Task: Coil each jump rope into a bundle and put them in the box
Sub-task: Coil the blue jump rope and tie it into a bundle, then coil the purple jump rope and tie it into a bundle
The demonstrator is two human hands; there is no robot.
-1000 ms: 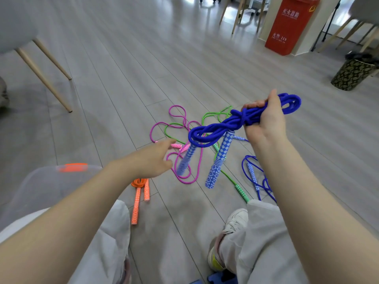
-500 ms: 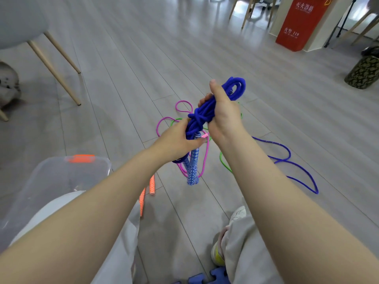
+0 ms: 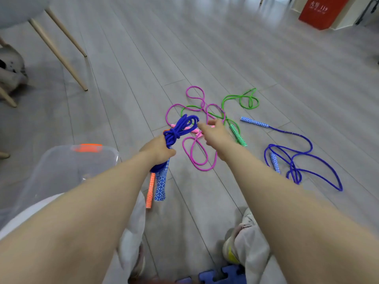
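Item one: the coiled blue jump rope [image 3: 180, 128], bundled and gripped in your left hand [image 3: 158, 149], fingers curled round its middle; its loops stand up above the fist and its blue patterned handles [image 3: 161, 185] hang below, over the floor. Your right hand [image 3: 215, 133] is free, fingers loosely extended and holding nothing, hovering just beside the bundle's loops, above the pink rope.

Item two: the clear plastic box [image 3: 67, 162] with an orange latch [image 3: 87, 147], at your left knee, near the bundle.

Loose on the grey wood floor [image 3: 205, 48]: a pink jump rope [image 3: 194, 152] and a green jump rope [image 3: 242, 99], tangled together; a second blue jump rope [image 3: 301, 160], uncoiled, well to the right; an orange handle [image 3: 150, 191] lying just beside the hanging blue handles.

Further out: wooden chair legs [image 3: 61, 52] at upper left, a red bin [image 3: 322, 11] at upper right.
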